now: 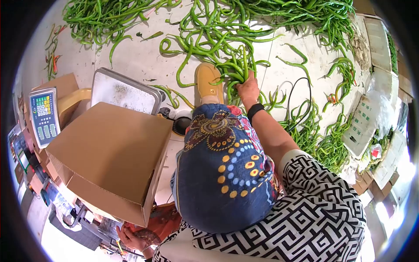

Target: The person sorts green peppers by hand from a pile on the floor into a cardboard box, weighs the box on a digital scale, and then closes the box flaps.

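My right hand (248, 91), with a black band on its wrist, is closed around a bunch of long green chili peppers (235, 72). The bunch is just off the toe of my tan shoe (208, 81). More long green peppers (214, 32) lie loose on the floor ahead, some curled and overlapping. Low on the left, my left hand (130, 238) is beside the lower edge of a cardboard box (111, 150). Its fingers look loosely apart, with nothing visible in them, though it is small and partly shaded.
A platform scale (124, 92) with a keypad display (43, 115) stands left, partly behind the box. Larger pepper heaps (104, 22) spread across the back and down the right. A thin black loop (300, 102) rises at right. White foam boxes (364, 124) line the right side.
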Demonstrator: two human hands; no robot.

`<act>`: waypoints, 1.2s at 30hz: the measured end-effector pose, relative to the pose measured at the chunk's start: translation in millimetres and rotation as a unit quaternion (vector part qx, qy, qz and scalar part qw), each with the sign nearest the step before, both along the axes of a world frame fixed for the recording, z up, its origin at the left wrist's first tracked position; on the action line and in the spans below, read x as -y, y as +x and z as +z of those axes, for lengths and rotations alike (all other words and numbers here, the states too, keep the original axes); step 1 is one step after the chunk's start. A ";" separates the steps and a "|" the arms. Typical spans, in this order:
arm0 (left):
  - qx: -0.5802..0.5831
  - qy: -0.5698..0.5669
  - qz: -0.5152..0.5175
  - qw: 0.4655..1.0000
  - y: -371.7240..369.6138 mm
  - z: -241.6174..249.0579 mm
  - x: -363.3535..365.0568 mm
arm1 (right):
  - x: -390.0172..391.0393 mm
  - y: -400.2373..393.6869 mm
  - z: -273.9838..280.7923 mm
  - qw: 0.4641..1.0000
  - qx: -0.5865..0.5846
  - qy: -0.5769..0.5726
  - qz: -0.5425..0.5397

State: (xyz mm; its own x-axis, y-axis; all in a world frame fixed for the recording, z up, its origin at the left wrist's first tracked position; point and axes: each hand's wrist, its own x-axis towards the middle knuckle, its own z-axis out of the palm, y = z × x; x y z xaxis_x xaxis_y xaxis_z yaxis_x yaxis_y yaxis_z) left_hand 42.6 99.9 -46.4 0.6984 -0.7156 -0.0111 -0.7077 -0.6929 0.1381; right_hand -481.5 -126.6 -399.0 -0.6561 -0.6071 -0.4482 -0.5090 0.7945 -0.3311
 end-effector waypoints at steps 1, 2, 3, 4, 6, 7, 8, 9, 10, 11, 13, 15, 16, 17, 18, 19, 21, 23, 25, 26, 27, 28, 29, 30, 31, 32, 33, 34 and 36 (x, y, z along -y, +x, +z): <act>0.002 -0.002 0.002 1.000 0.1 1.3 -0.6 | 1.1 3.8 2.3 1.000 -0.007 -0.007 -0.013; 0.033 0.013 -0.032 0.999 2.0 2.9 -1.8 | 2.4 4.2 1.4 1.000 -0.005 -0.009 -0.010; 0.063 0.027 -0.065 0.995 3.1 3.7 -3.0 | 3.8 1.5 -2.6 0.999 0.029 -0.026 -0.020; 0.065 0.023 -0.060 0.996 2.7 5.8 -3.6 | 3.3 -1.7 -6.8 0.997 0.063 -0.043 -0.028; 0.093 0.043 -0.101 0.990 -1.2 8.5 -0.5 | -5.8 -12.9 -27.8 0.987 0.097 -0.122 -0.050; 0.089 0.034 -0.085 0.992 -9.4 8.7 3.5 | -8.6 -20.5 -32.8 0.973 0.147 -0.165 -0.062; 0.089 0.024 -0.077 0.993 -13.1 8.2 4.4 | -7.0 -26.6 -26.9 0.955 0.197 -0.207 -0.072; 0.066 -0.008 -0.076 0.995 -15.9 6.9 3.2 | -5.5 -34.0 -20.6 0.934 0.245 -0.249 -0.075; 0.042 -0.040 -0.076 0.995 -18.8 5.9 2.4 | -1.2 -38.4 -1.7 0.918 0.280 -0.268 -0.085; 0.067 -0.036 -0.104 0.992 -22.9 7.4 3.1 | 4.5 -46.4 12.6 0.917 0.276 -0.281 -0.062; 0.071 -0.055 -0.129 0.988 -20.6 7.8 0.4 | 20.1 -51.3 68.0 0.905 0.293 -0.305 -0.040; 0.058 -0.105 -0.151 0.981 -23.7 4.8 -3.3 | 35.9 -54.4 118.1 0.886 0.320 -0.335 -0.027; 0.058 -0.122 -0.140 0.981 -29.8 6.2 -1.1 | 43.8 -55.0 138.5 0.861 0.360 -0.358 -0.031; 0.041 -0.138 -0.140 0.980 -37.4 10.8 2.5 | 52.5 -57.1 159.4 0.858 0.362 -0.364 0.016; 0.025 -0.156 -0.139 0.978 -41.3 12.1 3.3 | 61.1 -56.8 181.2 0.838 0.390 -0.380 0.044; 0.032 -0.173 -0.149 0.973 -38.3 7.6 0.6 | 69.3 -48.6 210.0 0.819 0.407 -0.399 0.067; 0.014 -0.200 -0.130 0.971 -43.1 8.6 2.1 | 82.0 -22.1 279.9 0.776 0.440 -0.437 0.117; 0.003 -0.230 -0.133 0.964 -41.2 6.9 -1.5 | 93.6 5.3 335.0 0.732 0.466 -0.464 0.178; 0.013 -0.251 -0.166 0.954 -40.4 6.4 -2.4 | 101.4 39.7 381.2 0.682 0.493 -0.490 0.228; 0.019 -0.269 -0.144 0.952 -40.0 0.7 -3.6 | 98.2 62.3 403.6 0.663 0.502 -0.497 0.249; 0.021 -0.280 -0.161 0.946 -41.6 1.6 -5.5 | 97.9 82.2 425.3 0.646 0.532 -0.492 0.237; 0.024 -0.287 -0.177 0.941 -42.0 2.4 -6.1 | 99.7 98.8 440.3 0.601 0.551 -0.492 0.305; 0.049 -0.275 -0.171 0.945 -41.9 3.8 -6.1 | 108.5 113.7 453.8 0.615 0.534 -0.471 0.340; 0.071 -0.255 -0.163 0.950 -41.1 2.7 -8.0 | 115.7 131.5 463.5 0.629 0.517 -0.445 0.373; 0.075 -0.261 -0.155 0.950 -39.9 -1.1 -10.1 | 111.0 152.1 473.9 0.596 0.562 -0.387 0.424; 0.076 -0.263 -0.150 0.950 -38.4 -3.7 -12.3 | 104.0 173.6 483.5 0.561 0.603 -0.323 0.466; 0.072 -0.272 -0.147 0.948 -33.6 -18.4 -18.1 | 93.2 197.4 477.5 0.604 0.584 -0.318 0.439; 0.064 -0.277 -0.144 0.948 -34.2 -18.5 -20.5 | 90.7 216.2 474.0 0.548 0.636 -0.296 0.455; 0.067 -0.281 -0.136 0.948 -36.8 -17.3 -24.7 | 82.1 251.9 470.2 0.558 0.651 -0.265 0.442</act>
State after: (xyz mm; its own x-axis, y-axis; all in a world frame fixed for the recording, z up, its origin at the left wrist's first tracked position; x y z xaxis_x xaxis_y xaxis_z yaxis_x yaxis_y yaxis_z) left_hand 5.8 124.6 -63.7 0.4548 -0.7365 0.5007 -0.8872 -0.3257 0.3268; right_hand -229.6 -208.7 71.2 0.6761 -0.7091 0.2000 0.3205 0.0387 -0.9465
